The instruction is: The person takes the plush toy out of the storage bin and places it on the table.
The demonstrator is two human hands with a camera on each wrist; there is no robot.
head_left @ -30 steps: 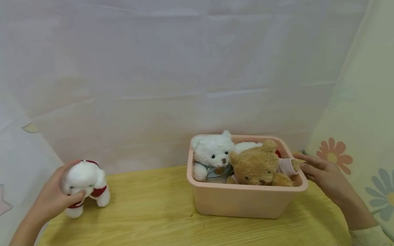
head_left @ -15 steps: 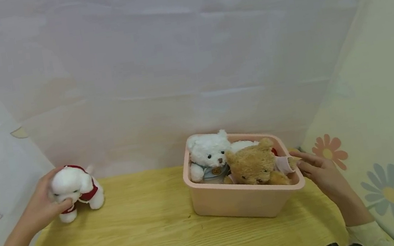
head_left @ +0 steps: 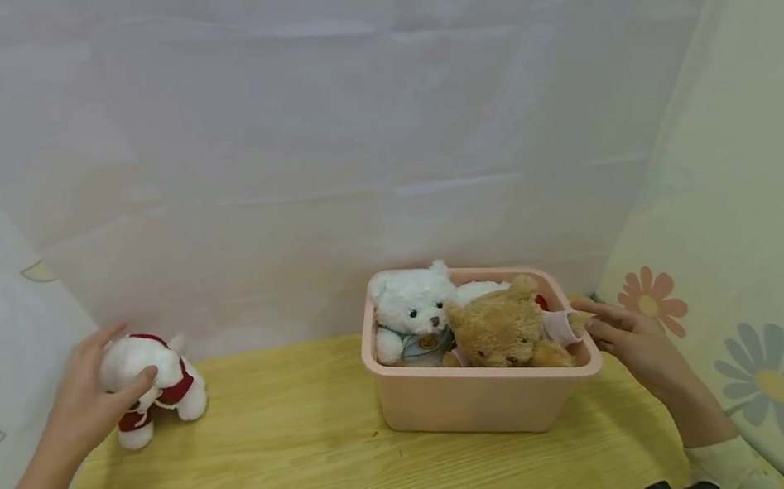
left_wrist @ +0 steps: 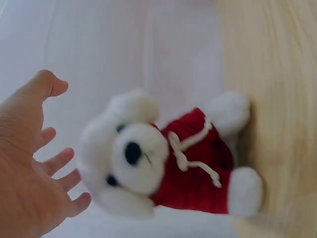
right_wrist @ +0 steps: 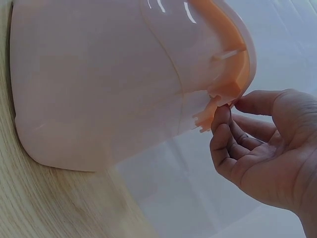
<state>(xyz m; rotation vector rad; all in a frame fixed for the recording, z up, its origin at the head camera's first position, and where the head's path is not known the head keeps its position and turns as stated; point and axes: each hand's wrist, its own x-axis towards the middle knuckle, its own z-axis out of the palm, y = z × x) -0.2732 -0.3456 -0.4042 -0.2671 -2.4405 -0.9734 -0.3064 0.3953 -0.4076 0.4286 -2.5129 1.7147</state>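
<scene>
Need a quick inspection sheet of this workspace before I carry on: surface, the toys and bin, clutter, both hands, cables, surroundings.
Surface: wooden table, light grain.
Job's things: white plush dog in a red top, standing on the table at the left; pink bin at the right, holding a white teddy and a brown teddy.
Clutter: nothing seen.
Hands: left hand open beside the dog's head, fingers spread in the left wrist view; right hand with relaxed fingers, fingertips touching the bin's right rim.
Cables: nothing seen; black wrist-camera mounts at both cuffs.
Surroundings: pale fabric backdrop behind, star print at left, flower print at right.
</scene>
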